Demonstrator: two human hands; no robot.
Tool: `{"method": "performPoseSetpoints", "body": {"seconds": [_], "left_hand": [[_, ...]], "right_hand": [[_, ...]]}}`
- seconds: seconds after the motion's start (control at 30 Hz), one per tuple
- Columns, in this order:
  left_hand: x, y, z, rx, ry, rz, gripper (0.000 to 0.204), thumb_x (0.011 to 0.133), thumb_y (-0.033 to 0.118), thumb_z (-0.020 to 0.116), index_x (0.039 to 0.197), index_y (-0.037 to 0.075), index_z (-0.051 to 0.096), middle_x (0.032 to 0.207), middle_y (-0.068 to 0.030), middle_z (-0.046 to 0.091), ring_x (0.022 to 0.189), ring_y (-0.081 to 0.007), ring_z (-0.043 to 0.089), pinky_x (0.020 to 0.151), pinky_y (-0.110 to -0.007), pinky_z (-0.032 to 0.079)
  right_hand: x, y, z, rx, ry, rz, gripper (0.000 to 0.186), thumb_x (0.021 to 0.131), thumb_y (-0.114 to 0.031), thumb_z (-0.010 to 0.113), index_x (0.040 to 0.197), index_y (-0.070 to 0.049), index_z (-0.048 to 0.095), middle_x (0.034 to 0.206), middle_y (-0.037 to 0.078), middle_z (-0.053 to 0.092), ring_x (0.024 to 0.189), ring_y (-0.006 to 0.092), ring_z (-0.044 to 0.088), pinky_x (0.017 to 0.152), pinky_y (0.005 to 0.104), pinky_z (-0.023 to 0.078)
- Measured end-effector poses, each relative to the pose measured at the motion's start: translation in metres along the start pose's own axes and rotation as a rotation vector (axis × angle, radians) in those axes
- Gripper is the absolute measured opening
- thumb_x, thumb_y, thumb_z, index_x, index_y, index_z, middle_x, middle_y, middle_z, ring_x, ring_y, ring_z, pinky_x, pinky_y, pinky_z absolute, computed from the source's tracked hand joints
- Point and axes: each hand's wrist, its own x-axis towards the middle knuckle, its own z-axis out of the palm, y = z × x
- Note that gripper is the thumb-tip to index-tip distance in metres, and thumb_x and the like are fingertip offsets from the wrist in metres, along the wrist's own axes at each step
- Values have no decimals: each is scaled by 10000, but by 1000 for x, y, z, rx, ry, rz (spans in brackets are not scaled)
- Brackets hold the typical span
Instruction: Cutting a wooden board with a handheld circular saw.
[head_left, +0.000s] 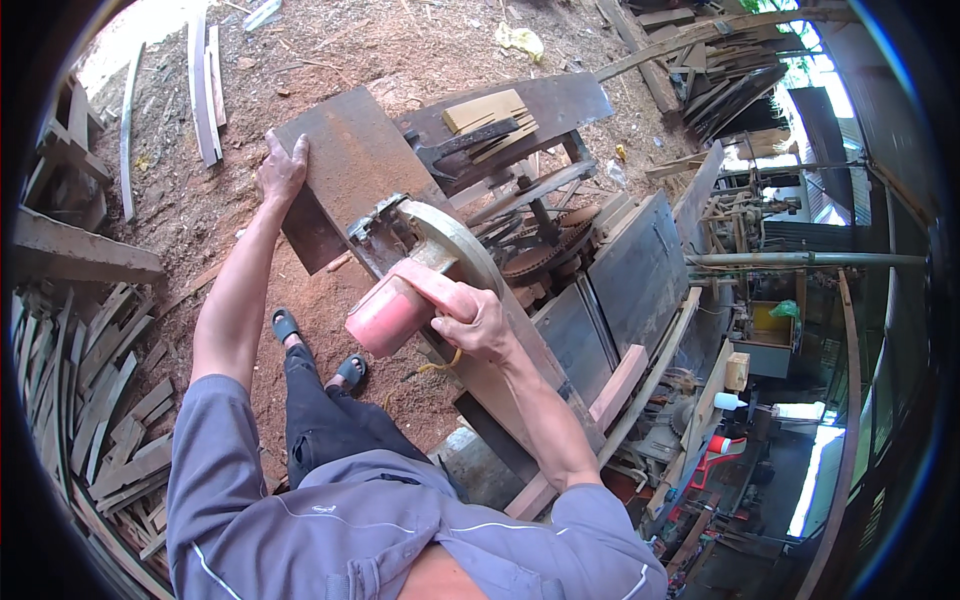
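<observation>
My right hand (472,322) is wrapped round the handle of a pink plastic dipper (388,318), whose round cup is tilted beside the machine. Just beyond the cup stand a metal bracket (385,230) and the pale curved rim (450,240) of the machine. Out to the left, my left hand (282,168) grips the edge of a flat metal table plate (360,150), thumb on top. Reddish sawdust lies over that plate. The inside of the dipper cannot be made out.
Cut wood blocks (490,115) lie on a dark board behind the plate. A toothed wheel (545,255) shows within the machine. Wood offcuts (100,370) are heaped on the left. Metal panels (635,260) and a motor (675,425) stand to the right. Sawdust covers the ground round my sandalled feet.
</observation>
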Motion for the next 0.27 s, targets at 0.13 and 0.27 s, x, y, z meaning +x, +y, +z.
{"method": "performPoseSetpoints", "body": {"seconds": [0.13, 0.27], "left_hand": [[5, -4, 1, 10, 4, -6, 914, 931, 689, 426, 1544, 47, 212, 1100, -298, 686, 1049, -467, 660, 931, -534, 485], [4, 1, 1, 1, -12, -22, 919, 930, 696, 420, 1551, 54, 203, 1110, -294, 686, 1055, -466, 659, 939, -537, 485]], "right_hand": [[-3, -6, 1, 2, 4, -7, 188, 766, -126, 784, 839, -29, 641, 702, 3, 605, 647, 75, 530, 620, 276, 468], [-6, -5, -3, -36, -13, 25, 195, 780, -135, 776, 912, -31, 677, 730, 18, 637, 673, 85, 560, 649, 279, 488]]}}
